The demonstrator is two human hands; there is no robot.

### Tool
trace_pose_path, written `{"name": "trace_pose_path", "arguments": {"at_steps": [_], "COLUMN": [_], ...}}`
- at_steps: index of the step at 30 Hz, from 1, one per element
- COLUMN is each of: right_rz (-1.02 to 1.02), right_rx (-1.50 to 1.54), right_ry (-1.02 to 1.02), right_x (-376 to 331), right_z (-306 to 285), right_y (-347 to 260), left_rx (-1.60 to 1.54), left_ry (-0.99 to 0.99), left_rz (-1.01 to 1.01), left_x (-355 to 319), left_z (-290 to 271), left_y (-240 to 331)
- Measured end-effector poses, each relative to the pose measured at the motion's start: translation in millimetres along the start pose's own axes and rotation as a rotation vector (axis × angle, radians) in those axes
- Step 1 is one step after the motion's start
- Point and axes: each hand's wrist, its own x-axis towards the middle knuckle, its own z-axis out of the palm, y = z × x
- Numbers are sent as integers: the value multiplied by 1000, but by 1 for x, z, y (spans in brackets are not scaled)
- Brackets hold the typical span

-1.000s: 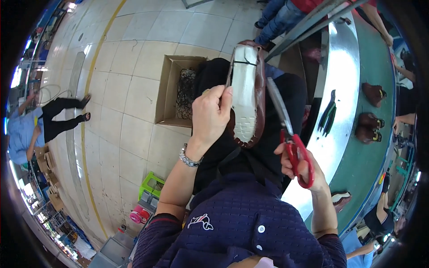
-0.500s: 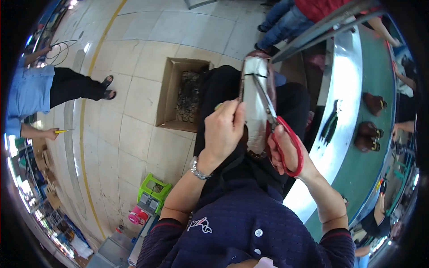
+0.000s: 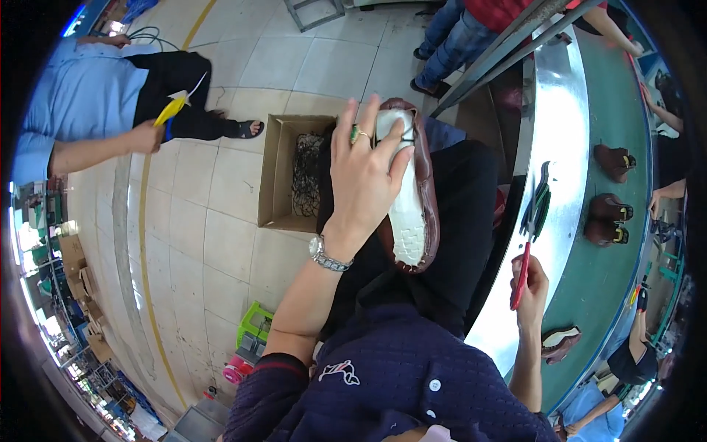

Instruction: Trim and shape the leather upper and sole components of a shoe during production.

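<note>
Our left hand [image 3: 359,177] half-open over shoe [image 3: 407,228], hold unclear; right hand [image 3: 535,289], right of shoe, curled round scissors [image 3: 522,274]. Light touch: shoe might slip.

No words or numbers legible. Dark blue shirt [image 3: 390,350]: white outlined emblem [image 3: 341,373] on the chest, an animal-like figure; any lettering there cannot be made out. Wristwatch [image 3: 329,253], metal band: dial too small to read. Brown shoes [image 3: 610,206] on green belt [image 3: 589,287]: small yellow-and-black patches, label or not cannot be told. Floor: plain yellow line [image 3: 145,243] as marking.
</note>
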Motion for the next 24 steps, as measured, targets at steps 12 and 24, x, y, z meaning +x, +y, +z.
{"name": "trace_pose_path", "arguments": {"at_steps": [12,24], "right_rz": [-43,-660], "right_rx": [-883,-375], "right_ry": [632,-46], "right_x": [-3,96], "right_z": [-56,126], "right_y": [126,-136], "left_rx": [-3,132], "left_ry": [130,575], "left_rz": [214,-60], "left_x": [-13,-18], "left_z": [18,-89], "left_y": [13,-28]}}
